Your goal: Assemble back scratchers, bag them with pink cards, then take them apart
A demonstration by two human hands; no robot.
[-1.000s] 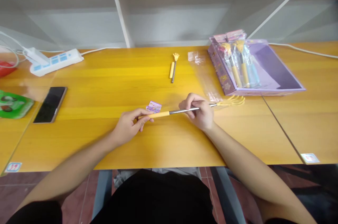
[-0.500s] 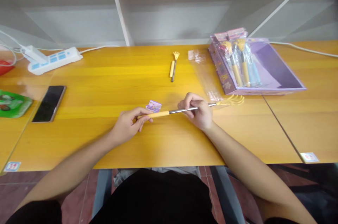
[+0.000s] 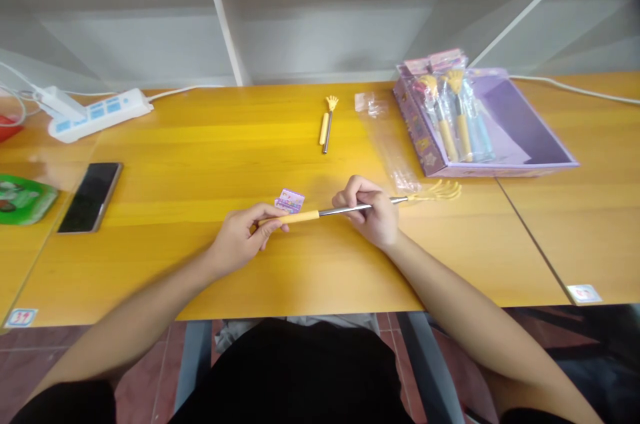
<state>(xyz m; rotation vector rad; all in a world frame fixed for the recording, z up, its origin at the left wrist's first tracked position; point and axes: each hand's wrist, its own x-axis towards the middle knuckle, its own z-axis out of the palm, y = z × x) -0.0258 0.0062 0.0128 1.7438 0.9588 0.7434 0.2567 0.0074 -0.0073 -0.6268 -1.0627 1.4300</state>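
Both hands hold one extendable back scratcher (image 3: 303, 217) level above the wooden table. My left hand (image 3: 243, 237) pinches the end of its yellow handle. My right hand (image 3: 370, 211) is closed around the silver metal rod, close to the yellow hand-shaped head, which points right. Beyond the left fingertips lies a small purple printed card (image 3: 290, 201). Farther back, a short metal rod with a yellow hand head (image 3: 329, 127) rests beside a loose yellow handle (image 3: 324, 129). A clear plastic sleeve (image 3: 387, 141) lies flat to the right of them.
A purple box (image 3: 537, 171) at the back right holds several wrapped back scratchers (image 3: 463, 124). On the left are a phone (image 3: 90, 197), a white power strip (image 3: 103, 116) and a green packet (image 3: 25, 199). White shelving (image 3: 330, 31) stands behind the table (image 3: 200, 164).
The camera view has shifted very slightly. Both hands keep the same grip on the back scratcher, and the things on the table stay where they were.
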